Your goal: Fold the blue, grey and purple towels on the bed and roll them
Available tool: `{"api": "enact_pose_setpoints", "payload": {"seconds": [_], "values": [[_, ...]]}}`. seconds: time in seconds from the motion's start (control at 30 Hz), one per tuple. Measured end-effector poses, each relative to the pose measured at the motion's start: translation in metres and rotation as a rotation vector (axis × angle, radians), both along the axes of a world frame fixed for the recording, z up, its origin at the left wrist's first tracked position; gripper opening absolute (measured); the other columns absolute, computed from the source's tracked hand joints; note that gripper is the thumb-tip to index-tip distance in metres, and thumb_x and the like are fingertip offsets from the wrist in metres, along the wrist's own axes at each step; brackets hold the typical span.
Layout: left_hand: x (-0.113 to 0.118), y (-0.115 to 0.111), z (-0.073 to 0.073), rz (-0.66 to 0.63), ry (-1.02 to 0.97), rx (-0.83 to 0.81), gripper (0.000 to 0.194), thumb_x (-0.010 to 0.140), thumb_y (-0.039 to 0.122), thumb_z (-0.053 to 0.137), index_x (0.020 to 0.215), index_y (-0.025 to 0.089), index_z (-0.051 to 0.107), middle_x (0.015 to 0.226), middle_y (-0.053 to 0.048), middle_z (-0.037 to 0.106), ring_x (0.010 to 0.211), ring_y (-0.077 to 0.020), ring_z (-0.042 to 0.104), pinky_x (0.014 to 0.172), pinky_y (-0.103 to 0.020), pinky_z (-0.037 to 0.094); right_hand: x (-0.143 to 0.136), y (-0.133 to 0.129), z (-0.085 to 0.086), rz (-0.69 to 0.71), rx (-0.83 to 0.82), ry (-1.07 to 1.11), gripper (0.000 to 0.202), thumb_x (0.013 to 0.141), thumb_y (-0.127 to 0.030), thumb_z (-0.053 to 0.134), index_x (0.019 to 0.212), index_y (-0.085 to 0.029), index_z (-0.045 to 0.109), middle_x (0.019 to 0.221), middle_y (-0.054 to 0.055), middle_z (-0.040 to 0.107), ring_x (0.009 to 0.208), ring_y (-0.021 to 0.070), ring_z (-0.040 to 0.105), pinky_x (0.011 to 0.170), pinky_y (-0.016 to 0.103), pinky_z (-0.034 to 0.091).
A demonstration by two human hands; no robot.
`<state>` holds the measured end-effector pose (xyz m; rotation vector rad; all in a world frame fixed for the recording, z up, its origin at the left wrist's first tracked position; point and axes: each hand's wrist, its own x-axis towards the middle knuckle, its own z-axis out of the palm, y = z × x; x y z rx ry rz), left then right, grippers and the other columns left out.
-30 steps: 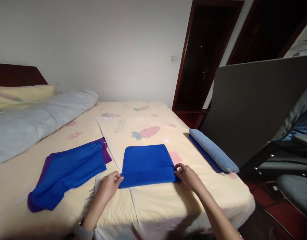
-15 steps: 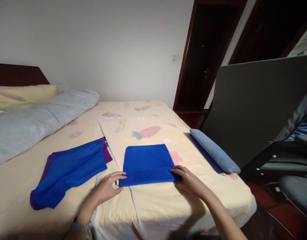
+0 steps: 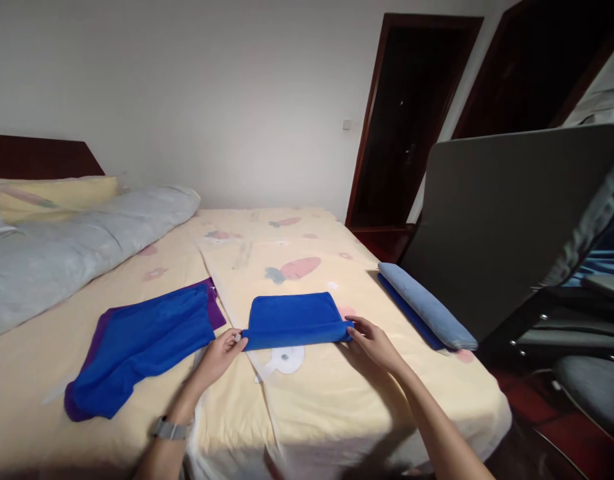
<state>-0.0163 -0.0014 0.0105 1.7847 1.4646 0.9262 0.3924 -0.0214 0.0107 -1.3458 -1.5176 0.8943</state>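
A blue towel (image 3: 294, 309) lies on the bed in front of me, its near edge folded up into a thick band. My left hand (image 3: 223, 353) pinches the left end of that band, with a small white tag showing by the fingers. At the right end, my right hand (image 3: 371, 341) grips the band between thumb and fingers. To the left, another blue cloth (image 3: 151, 340) is spread unevenly over a purple cloth (image 3: 217, 312), whose edges stick out around it.
A folded light blue cloth (image 3: 421, 300) rests on a darker blue one near the bed's right edge. A grey quilt (image 3: 87, 250) and a yellow pillow (image 3: 61, 197) lie at the left. Beyond the right edge stands a dark grey panel (image 3: 501, 213). Carrot-patterned bedsheet (image 3: 327, 393) covers the bed.
Both hands have moved away from me, turning the towel's near edge over toward its far side. The towel is now narrower, and a duck print on the sheet is uncovered.
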Motion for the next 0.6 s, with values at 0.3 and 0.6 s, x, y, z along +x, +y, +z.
{"api": "enact_pose_setpoints", "payload": {"seconds": [0.3, 0.6], "values": [[0.025, 0.027, -0.007, 0.285, 0.237, 0.049, 0.037, 0.079, 0.049, 0.058, 0.057, 0.021, 0.053, 0.057, -0.003, 0.061, 0.060, -0.0185, 0.059, 0.056, -0.025, 0.030, -0.011, 0.034, -0.013, -0.217, -0.101, -0.231, 0.027, 0.081, -0.029, 0.060, 0.099, -0.019, 0.077, 0.102, 0.007, 0.076, 0.101, 0.0299, 0.069, 0.089, 0.036, 0.052], [0.018, 0.030, -0.005, 0.164, 0.175, -0.036, 0.037, 0.080, 0.050, 0.054, 0.058, 0.021, 0.056, 0.055, 0.001, 0.061, 0.058, -0.0168, 0.059, 0.056, -0.023, 0.034, -0.009, 0.043, -0.015, -0.275, -0.186, -0.276, 0.039, 0.087, -0.046, 0.054, 0.095, -0.016, 0.078, 0.094, 0.010, 0.077, 0.090, 0.0283, 0.071, 0.074, 0.031, 0.050]]}}
